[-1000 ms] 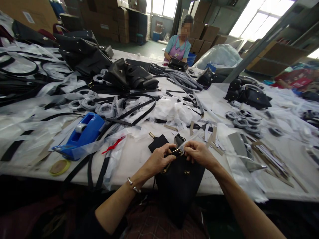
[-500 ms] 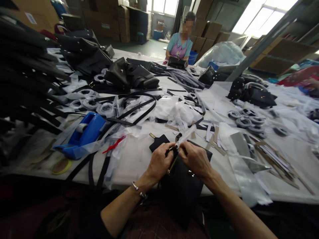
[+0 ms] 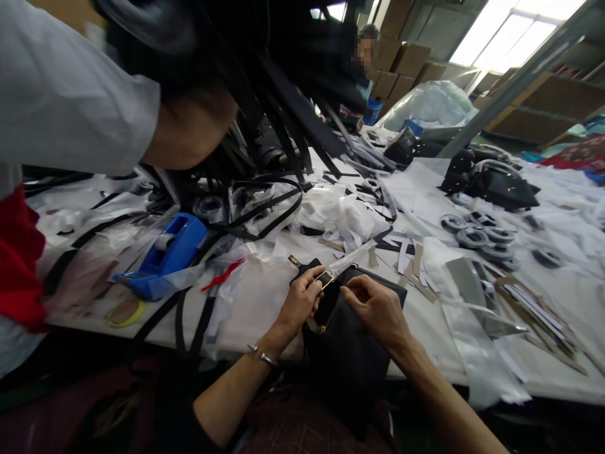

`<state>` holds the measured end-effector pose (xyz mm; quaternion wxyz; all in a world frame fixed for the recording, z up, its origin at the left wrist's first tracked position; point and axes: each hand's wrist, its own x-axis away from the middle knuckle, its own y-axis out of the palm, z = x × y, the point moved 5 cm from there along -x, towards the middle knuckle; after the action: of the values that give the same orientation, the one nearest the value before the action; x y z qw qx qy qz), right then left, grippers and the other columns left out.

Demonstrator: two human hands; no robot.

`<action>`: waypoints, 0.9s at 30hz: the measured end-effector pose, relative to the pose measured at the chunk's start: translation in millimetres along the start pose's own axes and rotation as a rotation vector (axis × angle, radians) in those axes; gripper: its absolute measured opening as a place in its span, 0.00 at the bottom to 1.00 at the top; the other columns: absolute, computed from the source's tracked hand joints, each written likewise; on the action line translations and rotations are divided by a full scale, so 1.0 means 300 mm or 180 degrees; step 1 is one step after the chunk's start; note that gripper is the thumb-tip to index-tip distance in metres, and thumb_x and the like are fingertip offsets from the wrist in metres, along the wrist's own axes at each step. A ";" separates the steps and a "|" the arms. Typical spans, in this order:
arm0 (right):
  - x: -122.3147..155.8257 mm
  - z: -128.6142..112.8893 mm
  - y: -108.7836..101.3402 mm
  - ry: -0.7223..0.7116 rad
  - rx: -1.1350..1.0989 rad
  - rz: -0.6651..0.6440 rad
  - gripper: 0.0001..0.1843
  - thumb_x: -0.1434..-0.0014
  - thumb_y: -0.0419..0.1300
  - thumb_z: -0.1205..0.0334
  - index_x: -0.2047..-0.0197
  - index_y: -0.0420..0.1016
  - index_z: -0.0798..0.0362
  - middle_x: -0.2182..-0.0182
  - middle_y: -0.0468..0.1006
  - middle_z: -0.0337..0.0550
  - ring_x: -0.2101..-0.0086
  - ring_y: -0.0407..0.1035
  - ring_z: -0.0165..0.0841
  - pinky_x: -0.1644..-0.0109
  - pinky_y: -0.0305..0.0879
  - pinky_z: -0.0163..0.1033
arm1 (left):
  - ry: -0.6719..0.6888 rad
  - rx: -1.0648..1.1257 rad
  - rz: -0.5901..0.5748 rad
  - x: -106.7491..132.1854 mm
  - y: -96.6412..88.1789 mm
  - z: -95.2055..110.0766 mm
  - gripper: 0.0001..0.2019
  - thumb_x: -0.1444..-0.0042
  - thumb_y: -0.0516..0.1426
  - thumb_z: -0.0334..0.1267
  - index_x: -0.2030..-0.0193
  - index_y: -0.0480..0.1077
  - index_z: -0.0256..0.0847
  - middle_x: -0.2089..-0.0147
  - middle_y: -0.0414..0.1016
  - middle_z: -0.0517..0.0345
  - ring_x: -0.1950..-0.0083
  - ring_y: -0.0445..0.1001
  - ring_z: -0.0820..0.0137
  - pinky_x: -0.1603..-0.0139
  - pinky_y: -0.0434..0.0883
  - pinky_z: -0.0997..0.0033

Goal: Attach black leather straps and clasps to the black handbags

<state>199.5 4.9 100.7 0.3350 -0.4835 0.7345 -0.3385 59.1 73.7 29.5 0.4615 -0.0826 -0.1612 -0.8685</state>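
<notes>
A black leather handbag (image 3: 347, 359) hangs over the table's near edge toward my lap. My left hand (image 3: 301, 301) pinches a gold rectangular buckle (image 3: 325, 280) above the bag's opening. Just beyond the buckle lies a strip of clear plastic wrap (image 3: 354, 255), its near end by the metal. My right hand (image 3: 378, 310) is over the bag's right side with thumb and fingers drawn together; whatever they may hold is too small to make out. A gold zip pull (image 3: 322, 328) shows at the bag's opening.
A blue tape dispenser (image 3: 172, 252), a yellow tape roll (image 3: 126, 312) and a red strip (image 3: 222, 275) lie to the left. A co-worker's arm (image 3: 189, 129) carries black straps (image 3: 283, 94) across the upper left. Grey rolls (image 3: 472, 237) and cardboard strips (image 3: 539, 315) lie right.
A co-worker's arm with a bundle of black straps has swung in from the left. My right hand has moved slightly away from the buckle, which now shows more plainly in my left hand.
</notes>
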 end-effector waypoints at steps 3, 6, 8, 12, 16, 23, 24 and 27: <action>-0.006 -0.006 0.035 -0.0191 0.0192 -0.0083 0.08 0.39 0.58 0.57 0.62 0.75 0.52 0.68 0.80 0.43 0.70 0.74 0.34 0.65 0.65 0.35 | -0.0007 0.0042 -0.0077 -0.013 0.010 -0.009 0.24 0.42 0.51 0.41 0.39 0.65 0.39 0.71 0.66 0.65 0.83 0.59 0.81 0.86 0.57 0.82; -0.024 -0.022 0.066 -0.0362 0.0328 -0.0066 0.08 0.38 0.55 0.61 0.62 0.75 0.52 0.67 0.81 0.44 0.68 0.76 0.35 0.64 0.65 0.36 | 0.0087 -0.0210 -0.0100 -0.015 0.014 -0.008 0.23 0.42 0.51 0.40 0.40 0.66 0.39 0.72 0.66 0.65 0.82 0.61 0.80 0.85 0.58 0.82; -0.036 -0.024 0.082 -0.0440 0.0422 -0.0134 0.09 0.37 0.54 0.62 0.63 0.76 0.52 0.67 0.81 0.44 0.67 0.76 0.36 0.64 0.64 0.36 | 0.0128 -0.0318 -0.0075 -0.011 0.012 -0.011 0.21 0.41 0.50 0.39 0.42 0.67 0.39 0.73 0.65 0.65 0.82 0.61 0.79 0.84 0.59 0.81; -0.050 -0.008 0.110 -0.0525 0.0785 -0.0409 0.10 0.37 0.53 0.66 0.67 0.75 0.51 0.72 0.80 0.41 0.70 0.76 0.36 0.68 0.59 0.36 | 0.0364 -0.0458 0.0036 -0.003 0.008 -0.016 0.18 0.40 0.50 0.36 0.45 0.70 0.39 0.73 0.68 0.64 0.79 0.63 0.77 0.78 0.63 0.79; -0.050 -0.004 0.115 -0.0630 0.1141 -0.0317 0.10 0.37 0.53 0.67 0.69 0.72 0.52 0.72 0.79 0.42 0.72 0.75 0.35 0.71 0.54 0.36 | 0.0623 -0.0788 0.0146 0.010 0.014 0.005 0.17 0.40 0.50 0.35 0.46 0.71 0.40 0.63 0.77 0.58 0.69 0.73 0.72 0.67 0.71 0.73; -0.034 -0.024 0.123 -0.0988 0.1141 0.0072 0.09 0.38 0.51 0.68 0.68 0.70 0.52 0.72 0.77 0.42 0.71 0.74 0.34 0.69 0.56 0.36 | 0.0975 -0.1910 0.0010 0.017 0.045 0.058 0.22 0.42 0.51 0.28 0.41 0.67 0.42 0.43 0.75 0.52 0.43 0.73 0.63 0.39 0.67 0.64; -0.033 -0.020 0.128 -0.0994 0.1115 0.0073 0.09 0.38 0.51 0.68 0.68 0.70 0.52 0.72 0.77 0.42 0.71 0.74 0.34 0.68 0.57 0.36 | 0.0937 -0.2032 -0.0020 0.013 0.047 0.054 0.23 0.42 0.51 0.28 0.40 0.67 0.43 0.43 0.75 0.51 0.42 0.73 0.62 0.39 0.67 0.64; -0.030 -0.008 0.140 -0.1099 0.0958 -0.0020 0.09 0.39 0.51 0.69 0.68 0.70 0.53 0.71 0.77 0.42 0.71 0.73 0.33 0.66 0.58 0.35 | 0.0861 -0.2111 -0.0024 -0.001 0.042 0.039 0.22 0.43 0.53 0.29 0.41 0.68 0.44 0.46 0.77 0.51 0.46 0.75 0.61 0.43 0.69 0.64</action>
<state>180.1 26.5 69.0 0.5229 -0.4811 0.6060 -0.3575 69.4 71.5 43.0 0.4235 -0.1115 0.1917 -0.8783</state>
